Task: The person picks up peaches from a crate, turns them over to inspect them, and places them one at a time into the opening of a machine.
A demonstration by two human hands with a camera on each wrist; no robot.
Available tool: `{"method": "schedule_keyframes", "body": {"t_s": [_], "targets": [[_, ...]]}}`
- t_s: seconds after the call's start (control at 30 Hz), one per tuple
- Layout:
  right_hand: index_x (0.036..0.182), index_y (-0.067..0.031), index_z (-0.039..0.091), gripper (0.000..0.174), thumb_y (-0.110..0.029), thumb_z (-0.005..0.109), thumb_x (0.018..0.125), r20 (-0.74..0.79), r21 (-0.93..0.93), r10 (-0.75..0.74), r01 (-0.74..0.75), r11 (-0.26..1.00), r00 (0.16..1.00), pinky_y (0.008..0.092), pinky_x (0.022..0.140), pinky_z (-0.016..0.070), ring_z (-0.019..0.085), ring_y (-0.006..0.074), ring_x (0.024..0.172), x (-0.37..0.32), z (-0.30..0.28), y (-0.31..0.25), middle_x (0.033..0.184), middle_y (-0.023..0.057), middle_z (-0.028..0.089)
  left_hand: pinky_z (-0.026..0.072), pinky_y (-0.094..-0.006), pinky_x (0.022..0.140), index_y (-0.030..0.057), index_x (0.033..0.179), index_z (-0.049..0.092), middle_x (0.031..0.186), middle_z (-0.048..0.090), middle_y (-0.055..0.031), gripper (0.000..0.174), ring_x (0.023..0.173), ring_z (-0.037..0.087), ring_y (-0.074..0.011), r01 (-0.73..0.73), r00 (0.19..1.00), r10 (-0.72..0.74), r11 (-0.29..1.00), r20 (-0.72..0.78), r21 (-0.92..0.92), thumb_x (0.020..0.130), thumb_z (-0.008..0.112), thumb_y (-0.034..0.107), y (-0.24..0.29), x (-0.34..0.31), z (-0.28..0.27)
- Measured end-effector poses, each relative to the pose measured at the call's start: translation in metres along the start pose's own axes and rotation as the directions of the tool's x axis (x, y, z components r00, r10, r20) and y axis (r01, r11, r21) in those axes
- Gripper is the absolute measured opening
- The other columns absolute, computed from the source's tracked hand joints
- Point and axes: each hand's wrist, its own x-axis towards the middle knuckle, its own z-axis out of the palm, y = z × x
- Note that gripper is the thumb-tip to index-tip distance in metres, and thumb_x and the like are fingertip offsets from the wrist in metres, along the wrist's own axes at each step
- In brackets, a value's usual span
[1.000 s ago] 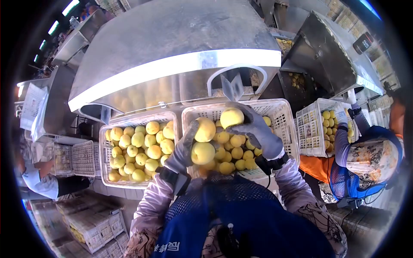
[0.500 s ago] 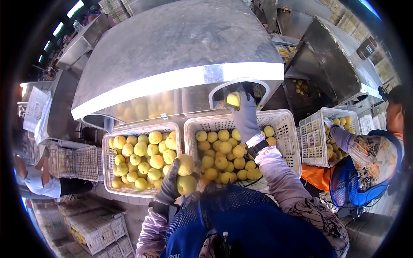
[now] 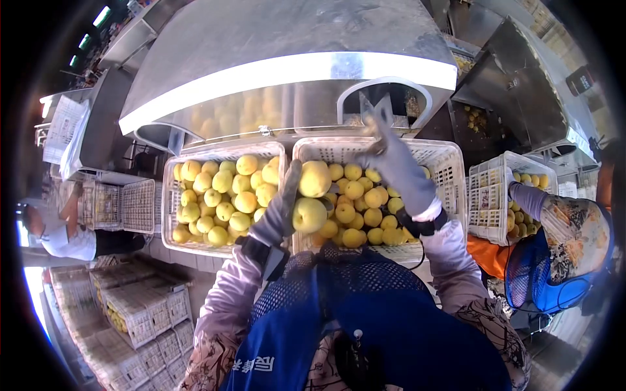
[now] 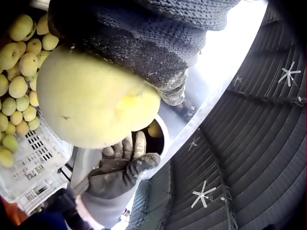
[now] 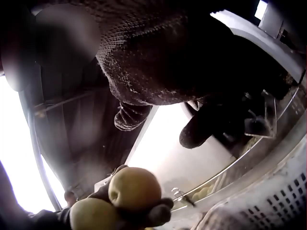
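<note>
The work here looks like feeding fruit by hand into the slot [image 3: 385,98] of the steel machine [image 3: 287,39] at the top of the head view, and I'd say it is far from finished. The left crate [image 3: 166,215] and the right crate [image 3: 451,174], side by side across the middle of the frame, are both heaped nearly to the rim.

The left hand [image 3: 277,218] sits at centre frame between the crates, fingers curled round two fruits [image 3: 314,178], one stacked on the other. The left wrist view shows the glove wrapped over the top one [image 4: 96,100]. The right hand [image 3: 394,163] is just below the slot, over the far edge of the right crate, with its fingers stretched out and nothing in them. Through the slot, the left wrist view catches a fruit already inside.

Half a second back the right hand was up in the slot with a fruit in its fingertips. That fruit has gone in and the hand has dropped away empty. The left hand, then low at the near edge of the crates, has lifted its pair toward the middle. At the right edge a second worker [image 3: 567,241] is busy at another crate.
</note>
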Motion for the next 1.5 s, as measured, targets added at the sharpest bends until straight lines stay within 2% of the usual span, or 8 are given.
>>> {"method": "schedule_keyframes", "body": {"t_s": [0.1,0.33,0.5,0.97,1.07,1.23,1.47,1.5], "targets": [[0.157,-0.0045,0.038,0.082,-0.003,0.08,0.087,0.293,0.288,-0.045,-0.043,0.957,0.955,0.0331,0.095,0.0582,0.063,0.0212,0.12,-0.013,0.037,0.036,0.144,0.0194,0.057,0.0484,-0.0341,0.11,0.0029,0.163,0.018,0.152,0.049,-0.0228,0.093,0.135,0.053,-0.0259,-0.534,0.835,0.41,0.436,0.368,0.725,0.09,0.074,0.003,-0.008,0.012,-0.009],[0.151,-0.0038,0.047,0.081,-0.012,0.087,0.081,0.183,0.609,-0.079,-0.05,0.792,0.98,0.0297,0.096,0.0554,0.066,0.0213,0.113,-0.029,0.029,0.052,0.14,0.0155,0.06,0.05,-0.036,0.106,0.0009,0.153,0.043,0.132,0.066,-0.0177,0.06,0.121,0.062,-0.0221,-0.432,0.901,0.225,0.562,0.372,0.705,0.099,0.066,0.015,0.023,-0.003,0.018],[0.147,-0.0024,0.051,0.078,-0.014,0.089,0.08,0.128,-0.233,-0.549,0.563,0.793,0.826,0.0327,0.099,0.0551,0.065,0.0207,0.114,-0.032,0.016,0.057,0.14,0.0145,0.06,0.0547,-0.033,0.097,-0.001,0.137,0.058,0.118,0.072,-0.013,0.043,0.105,0.069,-0.0177,-0.345,0.933,0.169,0.663,0.316,0.664,0.105,0.06,0.027,0.035,0.006,0.032],[0.142,-0.0006,0.054,0.081,-0.025,0.092,0.075,-0.328,-0.195,-0.306,0.253,0.947,0.894,0.042,0.104,0.0513,0.061,0.0355,0.125,0.023,0.006,0.06,0.135,0.023,0.06,0.061,-0.0323,0.087,-0.0005,0.134,0.059,0.113,0.072,-0.0153,0.041,0.1,0.072,-0.0212,0.096,0.978,-0.084,0.994,0.19,-0.057,0.099,0.07,0.017,0.015,0.069,0.031],[0.134,-0.0013,0.06,0.073,-0.034,0.09,0.075,-0.45,-0.335,-0.257,0.105,0.936,0.856,0.0439,0.102,0.0511,0.061,0.0384,0.118,0.07,-0.008,0.082,0.129,0.0247,0.058,0.0603,-0.0346,0.09,-0.0002,0.137,0.055,0.114,0.071,-0.0171,0.044,0.101,0.073,-0.0238,-0.435,0.883,0.24,0.741,0.403,0.511,0.098,0.07,0.012,0.008,0.053,0.022],[0.129,-0.0017,0.062,0.068,-0.033,0.09,0.075,-0.459,-0.37,-0.202,0.021,0.929,0.865,0.0458,0.101,0.0521,0.059,0.0435,0.118,0.104,-0.011,0.087,0.131,0.0252,0.055,0.0603,-0.0346,0.089,-0.0039,0.138,0.052,0.109,0.072,-0.0156,0.062,0.099,0.073,-0.0252,-0.164,0.983,0.104,0.87,0.151,0.466,0.106,0.054,0.048,-0.053,0.023,-0.035],[0.12,0.0018,0.067,0.059,-0.033,0.089,0.078,-0.526,-0.177,-0.153,0.068,0.982,0.836,0.0431,0.091,0.0545,0.069,0.0384,0.101,0.132,-0.029,0.06,0.112,0.0234,0.069,0.0614,-0.0389,0.097,0.0014,0.148,0.043,0.127,0.067,-0.0162,0.073,0.11,0.071,-0.0249,0.206,0.979,-0.18,0.859,0.1,-0.469,0.088,0.082,0.018,-0.039,0.005,-0.026],[0.115,0.0026,0.069,0.051,-0.031,0.088,0.082,-0.575,-0.437,-0.347,0.08,0.896,0.741,0.0417,0.086,0.0542,0.071,0.0359,0.093,0.121,-0.032,0.05,0.1,0.0218,0.073,0.062,-0.0402,0.091,0.0002,0.129,0.058,0.111,0.071,-0.0174,0.049,0.105,0.072,-0.0284,-0.157,0.978,0.177,0.973,-0.11,0.168,0.111,0.045,0.044,-0.061,0.014,-0.025]]}}
